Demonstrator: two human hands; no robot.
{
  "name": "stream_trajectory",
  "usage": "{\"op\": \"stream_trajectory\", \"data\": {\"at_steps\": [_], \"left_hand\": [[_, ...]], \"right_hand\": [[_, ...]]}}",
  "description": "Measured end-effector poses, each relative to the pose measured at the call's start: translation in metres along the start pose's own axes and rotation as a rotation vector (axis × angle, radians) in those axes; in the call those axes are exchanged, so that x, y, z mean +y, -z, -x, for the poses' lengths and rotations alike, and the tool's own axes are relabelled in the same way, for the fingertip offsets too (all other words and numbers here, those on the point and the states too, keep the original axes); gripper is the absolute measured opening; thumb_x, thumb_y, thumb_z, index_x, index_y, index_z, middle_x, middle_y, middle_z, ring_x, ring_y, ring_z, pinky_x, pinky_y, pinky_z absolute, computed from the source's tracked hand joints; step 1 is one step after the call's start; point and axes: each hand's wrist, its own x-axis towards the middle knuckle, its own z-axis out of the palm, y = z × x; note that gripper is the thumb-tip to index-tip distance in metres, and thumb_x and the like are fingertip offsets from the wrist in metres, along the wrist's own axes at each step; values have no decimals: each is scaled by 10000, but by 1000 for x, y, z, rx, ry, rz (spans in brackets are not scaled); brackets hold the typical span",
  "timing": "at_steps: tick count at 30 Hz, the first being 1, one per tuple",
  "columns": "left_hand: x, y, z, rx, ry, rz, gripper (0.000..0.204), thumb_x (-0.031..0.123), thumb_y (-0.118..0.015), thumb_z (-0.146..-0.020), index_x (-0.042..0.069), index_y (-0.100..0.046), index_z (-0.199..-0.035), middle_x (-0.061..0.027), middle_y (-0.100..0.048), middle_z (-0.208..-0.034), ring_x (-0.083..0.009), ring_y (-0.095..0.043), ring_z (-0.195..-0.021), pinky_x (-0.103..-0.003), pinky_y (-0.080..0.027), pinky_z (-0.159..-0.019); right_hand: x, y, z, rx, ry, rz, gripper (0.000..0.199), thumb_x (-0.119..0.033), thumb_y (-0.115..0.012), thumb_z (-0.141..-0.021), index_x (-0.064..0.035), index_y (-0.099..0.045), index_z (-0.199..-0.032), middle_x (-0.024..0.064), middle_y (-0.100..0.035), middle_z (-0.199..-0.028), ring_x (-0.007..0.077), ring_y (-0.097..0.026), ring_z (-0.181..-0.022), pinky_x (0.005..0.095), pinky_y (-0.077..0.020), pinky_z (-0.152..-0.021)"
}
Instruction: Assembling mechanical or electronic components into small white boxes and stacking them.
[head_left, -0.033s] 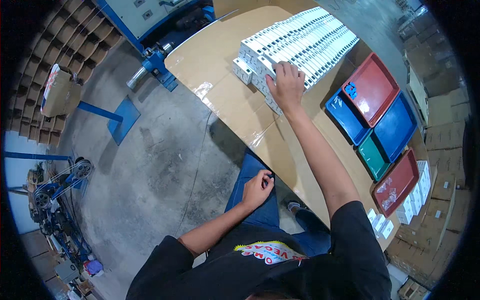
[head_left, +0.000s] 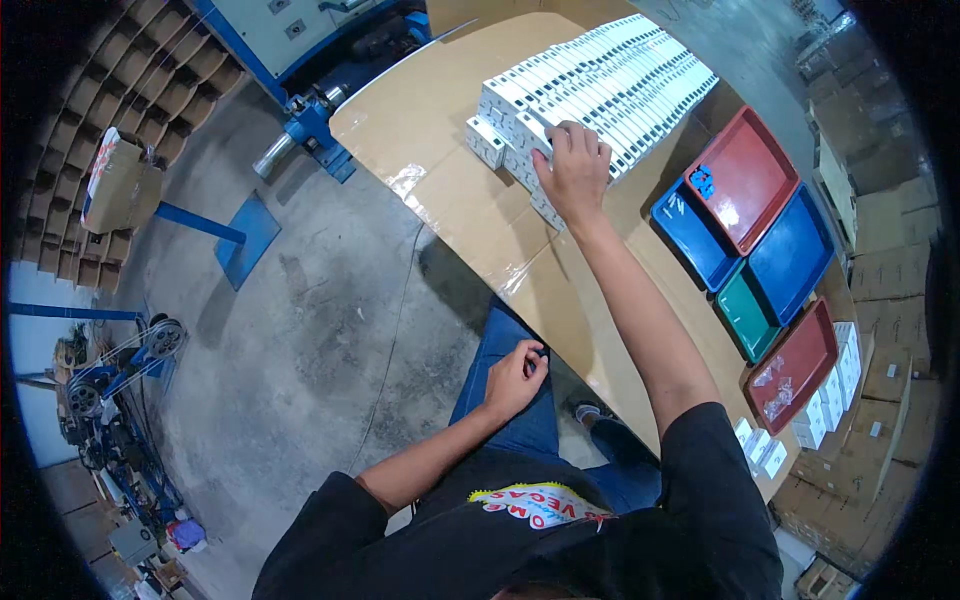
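Observation:
Rows of white box-shaped plastic modules [head_left: 600,85] with small dark openings are stacked closely on the cardboard-covered table [head_left: 430,170]. My right hand [head_left: 577,172] lies over the near edge of this stack, fingers bent on top and thumb to the left, gripping a white module there. How much of that module is free of its neighbours is hidden under the palm. One more white module [head_left: 485,142] juts out at the stack's left end. Low by my thigh, off the table's edge, my left hand [head_left: 514,380] is closed around something dark, mostly covered by the fingers.
To the right lie red [head_left: 745,180], blue [head_left: 795,255] and green [head_left: 745,312] trays, some with small parts. A nearer red tray [head_left: 795,365] holds clear pieces, with white boxes [head_left: 825,400] beside it. Blue machinery [head_left: 315,125] stands past the table's left edge.

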Motion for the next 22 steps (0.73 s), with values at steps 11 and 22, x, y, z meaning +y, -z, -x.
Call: {"op": "stream_trajectory", "data": {"at_steps": [11, 22], "left_hand": [[1, 1, 0, -8, 7, -7, 259, 194, -695, -956, 64, -615, -1165, -41, -681, -808, -169, -655, -660, -328, -528, -627], [-3, -8, -2, -1, -51, -69, 289, 229, -690, -950, 84, -609, -1186, -35, -709, -836, -185, -669, -657, -354, -530, -629]], "right_hand": [[-4, -5, -6, -52, -93, 71, 391, -271, -780, -794, -106, -663, -1129, 58, -583, -1235, 242, -539, -1118, 421, -374, -889], [-1, 33, 9, -12, -135, 23, 473, -338, -808, -776, -142, -662, -1181, 68, -581, -1293, 251, -541, -1140, 422, -373, -925]]}}
